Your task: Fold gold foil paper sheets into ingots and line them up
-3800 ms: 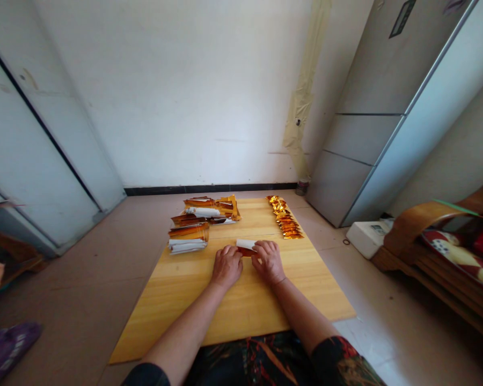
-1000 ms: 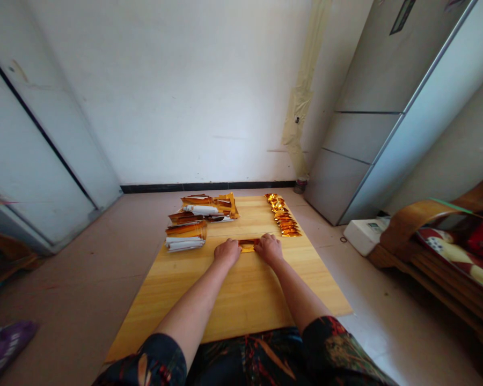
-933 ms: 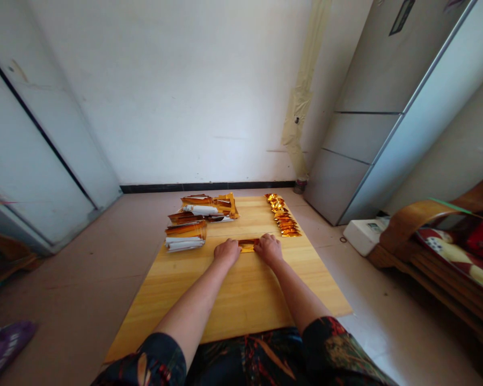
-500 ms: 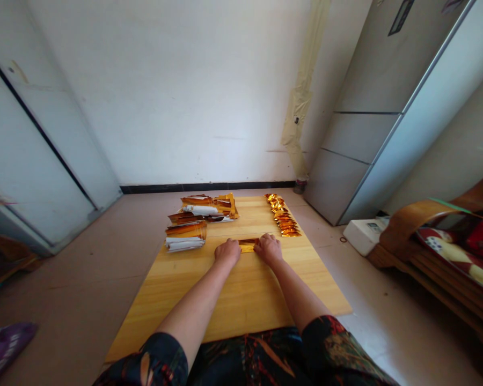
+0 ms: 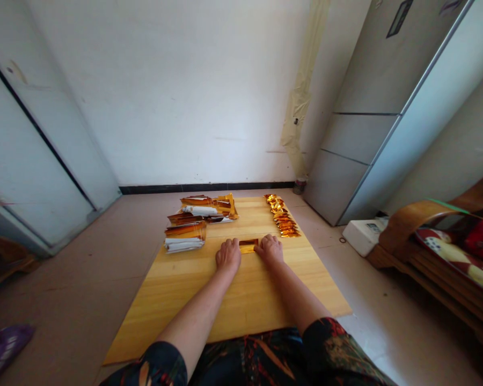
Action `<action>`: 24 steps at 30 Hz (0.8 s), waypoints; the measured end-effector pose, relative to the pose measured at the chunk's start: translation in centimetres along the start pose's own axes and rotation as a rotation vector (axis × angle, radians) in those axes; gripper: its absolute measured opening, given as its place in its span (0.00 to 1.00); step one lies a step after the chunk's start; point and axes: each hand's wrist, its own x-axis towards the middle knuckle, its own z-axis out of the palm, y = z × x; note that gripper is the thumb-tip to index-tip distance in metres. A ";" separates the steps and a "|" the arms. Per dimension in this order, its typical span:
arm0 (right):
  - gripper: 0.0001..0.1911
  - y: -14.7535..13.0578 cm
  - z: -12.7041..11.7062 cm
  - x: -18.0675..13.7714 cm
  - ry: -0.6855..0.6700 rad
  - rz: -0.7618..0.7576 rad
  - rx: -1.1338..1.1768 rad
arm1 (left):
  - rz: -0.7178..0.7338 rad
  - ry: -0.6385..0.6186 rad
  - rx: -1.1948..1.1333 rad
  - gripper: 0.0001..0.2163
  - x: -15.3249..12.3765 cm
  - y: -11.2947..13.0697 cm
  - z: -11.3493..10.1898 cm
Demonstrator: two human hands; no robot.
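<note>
On the wooden board (image 5: 225, 300) in front of me lies a shiny gold foil sheet (image 5: 248, 247), brown along its far side. My left hand (image 5: 228, 255) is closed over its left end, fingers curled. At the opposite end my right hand (image 5: 271, 249) pinches the foil. Both hands hide the ends of the sheet. Stacks of gold-brown foil sheets (image 5: 187, 231) with white undersides lie at the far left of the board. A row of folded gold foil pieces (image 5: 285, 221) runs along the far right edge.
Beyond the board stands a white wall (image 5: 185, 107) with a taped strip (image 5: 300, 115). A grey refrigerator (image 5: 358, 123) is at the right, near a white foam box (image 5: 362, 237) and a wooden bench (image 5: 410, 214). A purple bag (image 5: 6, 348) lies on the floor at left.
My left hand has turned slightly, its knuckles now more upright at the foil's left end. My right hand has shifted a little right. The foil stays between them.
</note>
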 end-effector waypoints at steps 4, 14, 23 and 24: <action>0.11 -0.3 0.3 -0.4 0.053 -0.029 -0.029 | 0.177 0.102 0.045 0.12 -0.6 0.1 -0.1; 0.10 -1.7 0.0 -0.3 -0.057 -0.337 -0.080 | 0.446 0.056 0.072 0.11 -0.3 -0.6 0.0; 0.11 -1.5 -0.3 0.7 -0.171 -0.113 0.108 | 0.586 0.088 -0.035 0.13 -1.1 -3.5 0.7; 0.10 -1.7 -0.3 0.7 -0.162 -0.081 0.110 | 0.583 0.093 -0.035 0.13 -1.3 -3.6 0.6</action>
